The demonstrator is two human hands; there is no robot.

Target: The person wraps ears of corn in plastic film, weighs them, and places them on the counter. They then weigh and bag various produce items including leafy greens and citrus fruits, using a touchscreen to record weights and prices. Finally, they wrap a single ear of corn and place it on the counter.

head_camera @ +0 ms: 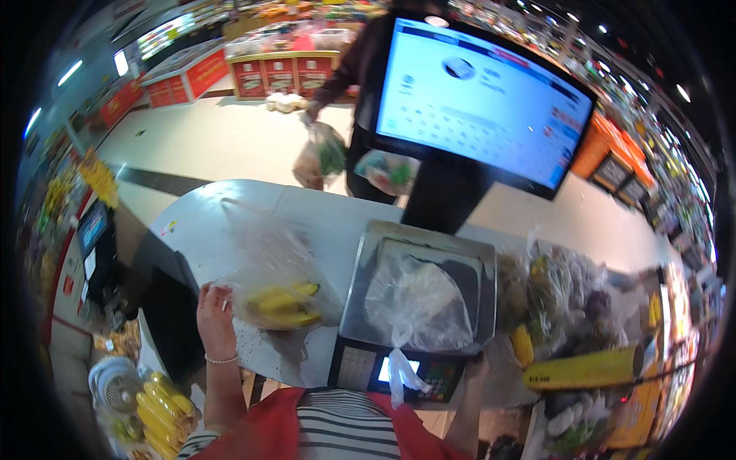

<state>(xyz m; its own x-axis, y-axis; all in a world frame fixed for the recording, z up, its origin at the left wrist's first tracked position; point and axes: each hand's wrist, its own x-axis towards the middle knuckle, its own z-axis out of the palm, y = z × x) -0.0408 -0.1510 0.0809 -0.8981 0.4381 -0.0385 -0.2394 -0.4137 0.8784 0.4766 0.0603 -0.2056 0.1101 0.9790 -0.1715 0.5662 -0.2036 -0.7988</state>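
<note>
A clear plastic bag with bananas [284, 305] is on the white counter. My left hand [215, 310], with a beaded bracelet at the wrist, is at the bag's left edge, its fingers curled; whether they grip the film is unclear. On the metal plate of the weighing scale [489, 276] lies a knotted clear plastic bag [420, 305] with something pale inside, its twisted end hanging over the lit display and keypad. My right hand [476, 368] is at the scale's lower right corner, blurred, and what its fingers do is hard to see.
A large screen [483, 103] stands on a black post behind the scale. Beyond the counter [190, 213] a person holds filled plastic bags [322, 155]. Bagged produce [552, 293] and a yellow tube [583, 368] lie at the right. Wrapped corn cobs [161, 414] and a small fan [119, 391] are lower left.
</note>
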